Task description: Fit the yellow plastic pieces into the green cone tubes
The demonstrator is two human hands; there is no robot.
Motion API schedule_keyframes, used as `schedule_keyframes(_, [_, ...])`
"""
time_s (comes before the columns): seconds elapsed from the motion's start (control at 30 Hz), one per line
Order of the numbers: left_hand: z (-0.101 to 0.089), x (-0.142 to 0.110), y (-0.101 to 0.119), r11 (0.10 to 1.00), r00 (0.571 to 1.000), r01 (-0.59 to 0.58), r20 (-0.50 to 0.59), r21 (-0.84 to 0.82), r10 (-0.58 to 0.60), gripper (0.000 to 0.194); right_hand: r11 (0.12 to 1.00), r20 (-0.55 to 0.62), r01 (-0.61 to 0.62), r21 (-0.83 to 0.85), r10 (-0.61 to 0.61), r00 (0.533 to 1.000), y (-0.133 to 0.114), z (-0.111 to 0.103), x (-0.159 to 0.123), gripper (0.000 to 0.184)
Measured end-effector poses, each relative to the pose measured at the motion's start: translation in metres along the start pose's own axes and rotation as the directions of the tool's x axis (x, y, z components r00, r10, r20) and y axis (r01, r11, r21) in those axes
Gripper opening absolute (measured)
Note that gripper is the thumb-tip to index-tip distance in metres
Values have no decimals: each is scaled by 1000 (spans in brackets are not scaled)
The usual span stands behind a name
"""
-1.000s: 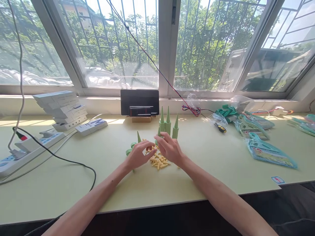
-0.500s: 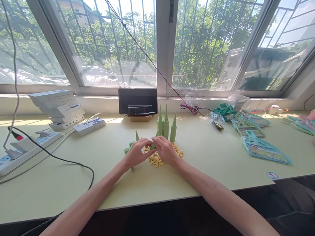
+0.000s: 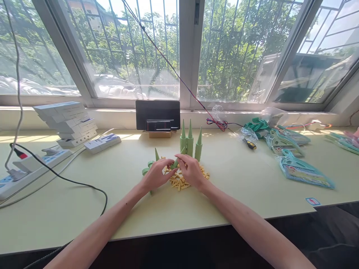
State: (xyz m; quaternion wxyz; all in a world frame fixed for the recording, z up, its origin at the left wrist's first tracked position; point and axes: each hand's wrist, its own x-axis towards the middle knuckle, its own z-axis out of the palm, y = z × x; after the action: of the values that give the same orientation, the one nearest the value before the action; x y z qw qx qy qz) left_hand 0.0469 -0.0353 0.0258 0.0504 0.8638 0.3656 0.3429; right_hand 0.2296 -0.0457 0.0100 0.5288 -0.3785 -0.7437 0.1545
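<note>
Sunlight falls across the worktop (image 3: 241,175) where, at the centre of the frame, the left hand (image 3: 155,175) and right hand (image 3: 193,172) pinch a small green piece (image 3: 174,164) above scattered yellow pieces (image 3: 179,184), a two-handed handling step that seems to call for a steady fingertip hold.

- Mid-frame, the cone (image 3: 175,163) sits between my left grip (image 3: 157,174) and my right grip (image 3: 192,172), above the loose pieces (image 3: 179,184) on my desk (image 3: 238,190).
- Behind my right grip, three pointed tubes (image 3: 190,145) stand upright.
- Rings (image 3: 145,171) lie just left of my left grip.
- Upper centre: phone (image 3: 158,125) before the tablet (image 3: 157,108).
- Left: the power strip (image 3: 35,175), stacked boxes (image 3: 70,123) behind.
- Right: packets (image 3: 305,172).
</note>
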Motion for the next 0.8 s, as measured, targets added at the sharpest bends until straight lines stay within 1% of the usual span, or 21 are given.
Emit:
schedule_keyframes(0.17, [1, 0, 0, 1000, 1000, -1, -9, 22, 2, 22, 1000, 15, -9, -4, 9, 1000, -3, -2, 0, 31])
schedule_keyframes(0.27, [1, -1, 0, 1000, 1000, 2, -27, 25, -1, 25, 999, 16, -45, 9, 44, 999, -7, -3, 1, 39])
schedule_keyframes(0.37, [1, 0, -1, 999, 997, 28, -70, 36, -25, 26, 996, -7, -75, 46, 75, 997, -10, -3, 1, 49])
schedule_keyframes(0.43, [2, 1, -2, 996, 991, 73, -117, 50, -67, 27, 994, -40, -90, 61, 93, 995, -10, -3, 1, 50])
schedule_keyframes(0.5, [2, 1, -3, 991, 981, 119, -159, 55, -109, 29, 994, -51, -102, 42, 104, 993, -9, -2, 0, 45])
schedule_keyframes(0.57, [2, 2, -4, 988, 973, 143, -189, 50, -131, 30, 995, -23, -99, -9, 99, 995, -7, -2, 0, 32])
schedule_keyframes(0.67, [2, 2, -5, 987, 967, 155, -212, 44, -142, 30, 994, 69, -71, -85, 77, 995, -3, -2, -1, 18])
schedule_keyframes(0.8, [1, 2, -4, 985, 960, 170, -231, 36, -157, 31, 987, 192, -44, -156, 73, 979, -3, -1, -1, 11])
